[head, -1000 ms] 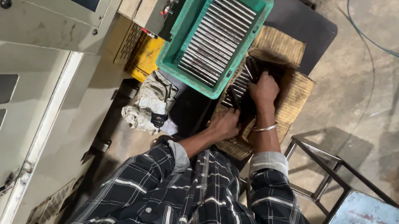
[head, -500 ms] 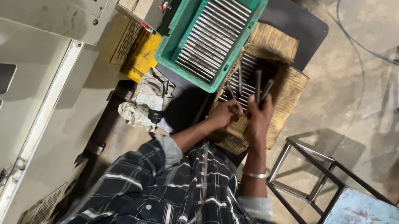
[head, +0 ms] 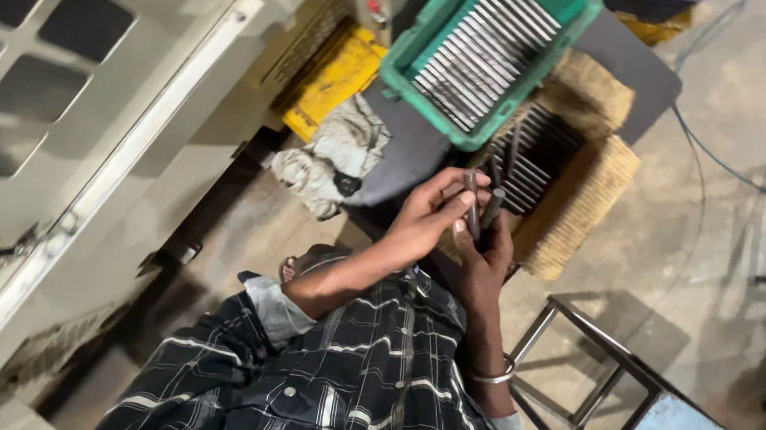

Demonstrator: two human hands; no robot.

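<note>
- Fingers (head: 451, 200) of the left hand (head: 423, 221) and right hand (head: 487, 261) grip dark metal rods (head: 483, 208).
- Both hands have risen from the cardboard box (head: 553, 160), rods now lifted clear.

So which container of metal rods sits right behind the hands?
The cardboard box, flaps open, directly behind both hands; the green crate sits farther off, up on the dark table.
</note>
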